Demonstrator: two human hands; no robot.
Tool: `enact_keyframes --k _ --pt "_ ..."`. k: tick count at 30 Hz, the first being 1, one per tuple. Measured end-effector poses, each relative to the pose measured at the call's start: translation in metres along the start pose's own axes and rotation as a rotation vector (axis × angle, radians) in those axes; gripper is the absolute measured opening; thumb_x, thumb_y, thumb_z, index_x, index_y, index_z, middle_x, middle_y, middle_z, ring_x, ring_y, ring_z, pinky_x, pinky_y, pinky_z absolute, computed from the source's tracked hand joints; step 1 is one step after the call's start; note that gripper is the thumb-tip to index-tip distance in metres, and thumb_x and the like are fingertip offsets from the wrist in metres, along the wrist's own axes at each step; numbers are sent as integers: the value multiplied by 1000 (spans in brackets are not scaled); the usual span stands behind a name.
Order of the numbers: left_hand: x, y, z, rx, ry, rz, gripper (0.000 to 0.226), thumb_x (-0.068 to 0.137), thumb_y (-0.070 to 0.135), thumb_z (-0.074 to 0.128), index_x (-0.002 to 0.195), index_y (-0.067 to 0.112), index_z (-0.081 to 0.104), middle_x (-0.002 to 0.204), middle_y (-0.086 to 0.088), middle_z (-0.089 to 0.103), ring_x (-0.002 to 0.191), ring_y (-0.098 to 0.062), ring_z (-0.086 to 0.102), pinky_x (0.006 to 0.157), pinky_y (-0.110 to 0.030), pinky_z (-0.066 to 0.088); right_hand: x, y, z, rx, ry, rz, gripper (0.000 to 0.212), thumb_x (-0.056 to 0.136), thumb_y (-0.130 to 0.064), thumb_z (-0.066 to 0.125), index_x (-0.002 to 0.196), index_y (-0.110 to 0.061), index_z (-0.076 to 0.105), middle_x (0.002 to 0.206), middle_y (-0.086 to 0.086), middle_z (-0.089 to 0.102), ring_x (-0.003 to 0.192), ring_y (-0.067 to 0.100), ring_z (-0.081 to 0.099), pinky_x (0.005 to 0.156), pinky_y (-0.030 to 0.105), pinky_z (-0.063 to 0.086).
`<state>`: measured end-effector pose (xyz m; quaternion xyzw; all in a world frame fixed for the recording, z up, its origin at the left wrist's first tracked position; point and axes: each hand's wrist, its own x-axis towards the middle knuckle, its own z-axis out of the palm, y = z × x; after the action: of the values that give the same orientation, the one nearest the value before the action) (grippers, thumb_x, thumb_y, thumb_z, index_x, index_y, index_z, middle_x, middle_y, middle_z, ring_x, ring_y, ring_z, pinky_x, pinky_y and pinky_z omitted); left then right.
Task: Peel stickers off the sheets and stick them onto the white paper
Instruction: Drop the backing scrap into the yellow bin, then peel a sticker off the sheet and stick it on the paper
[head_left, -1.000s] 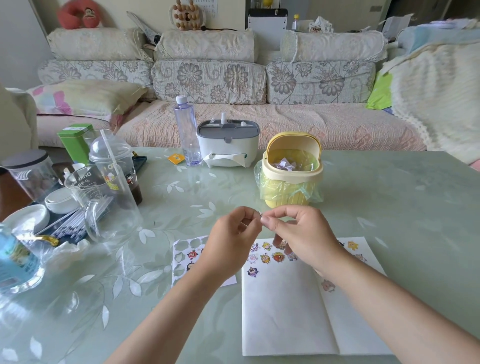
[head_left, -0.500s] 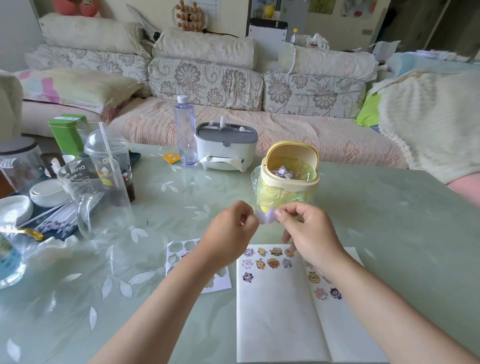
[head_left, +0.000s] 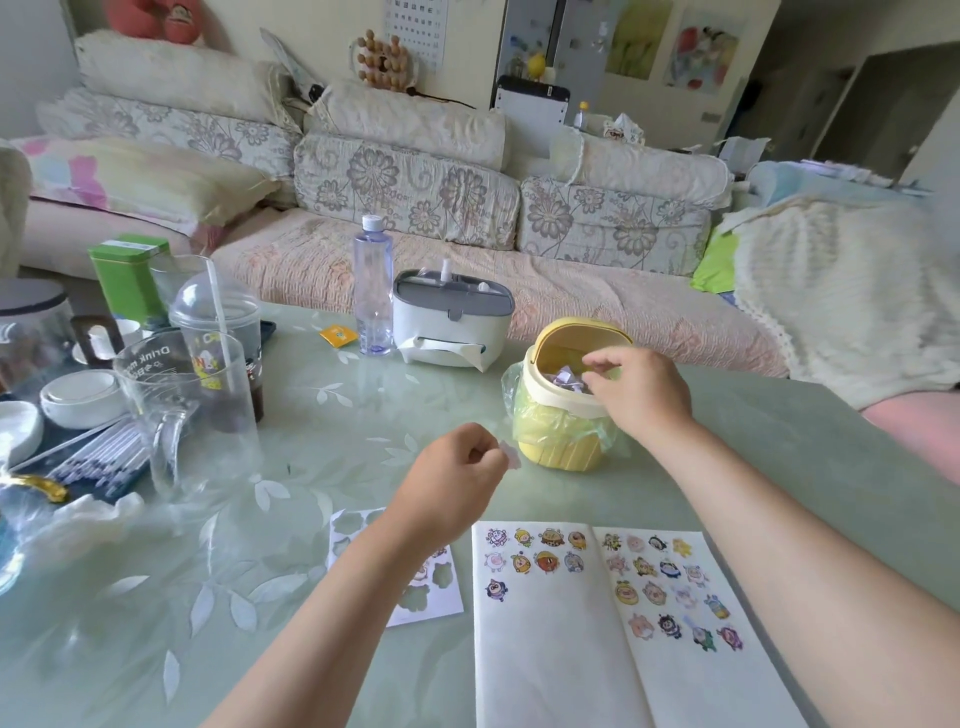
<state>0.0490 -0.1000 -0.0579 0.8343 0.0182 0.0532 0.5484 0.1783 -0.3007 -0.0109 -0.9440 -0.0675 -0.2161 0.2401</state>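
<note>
The folded white paper (head_left: 550, 649) lies at the table's near edge, with several cartoon stickers across its top and right half. Left of it lies a mostly peeled sticker sheet (head_left: 436, 587), partly under my left forearm. My left hand (head_left: 452, 478) hovers above the table with its fingers pinched on a small pale sticker (head_left: 510, 453). My right hand (head_left: 639, 389) reaches over the mouth of the yellow mini bin (head_left: 558, 441), fingertips loosely apart above the paper scraps inside; I see nothing held in it.
A white and grey tissue box (head_left: 449, 322) and a clear water bottle (head_left: 373, 291) stand behind the bin. At the left crowd a glass pitcher (head_left: 182, 410), a domed drink cup (head_left: 218, 322), a green tin (head_left: 130, 275), bowls and pens. A sofa runs along the far side.
My hands have parted. The right hand moved from beside the left up to the bin's mouth, while the left stayed low with the sticker. The camera tilted up.
</note>
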Motion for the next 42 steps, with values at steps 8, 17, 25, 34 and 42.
enact_keyframes --k 8,17,25,34,42 --pt "-3 10 -1 -397 -87 -202 22 92 19 54 84 20 75 75 3 57 59 -15 53 57 -24 40 -70 -28 -14 344 -147 -234 25 82 -16 75 94 -39 72 91 -29 65 63 8 60 72 22 50" --pt "-9 3 2 -475 -292 -434 11 90 18 48 90 11 57 68 1 55 52 -18 48 50 -24 36 -120 -25 -1 377 -201 -367 8 80 -26 81 81 -30 73 94 -18 64 56 14 55 61 35 52" --pt "-14 2 9 -529 -342 -401 40 99 46 36 92 16 62 80 -2 64 63 -20 57 58 -29 40 -122 -28 -3 859 -534 300 7 91 -21 71 89 -14 74 70 -3 64 50 11 56 44 24 36" --pt "-20 5 18 -264 -102 -175 19 97 20 58 80 16 66 70 5 64 63 -17 60 63 -24 45 -121 -17 -9 1026 -732 573 17 97 -19 61 104 -7 70 81 2 62 53 17 54 44 24 30" --pt "-26 2 24 -290 -55 -234 20 95 20 58 87 7 71 68 7 64 61 -15 59 63 -25 46 -126 -13 -11 847 -557 390 17 99 -23 58 107 -23 72 98 4 70 56 15 59 42 24 36"
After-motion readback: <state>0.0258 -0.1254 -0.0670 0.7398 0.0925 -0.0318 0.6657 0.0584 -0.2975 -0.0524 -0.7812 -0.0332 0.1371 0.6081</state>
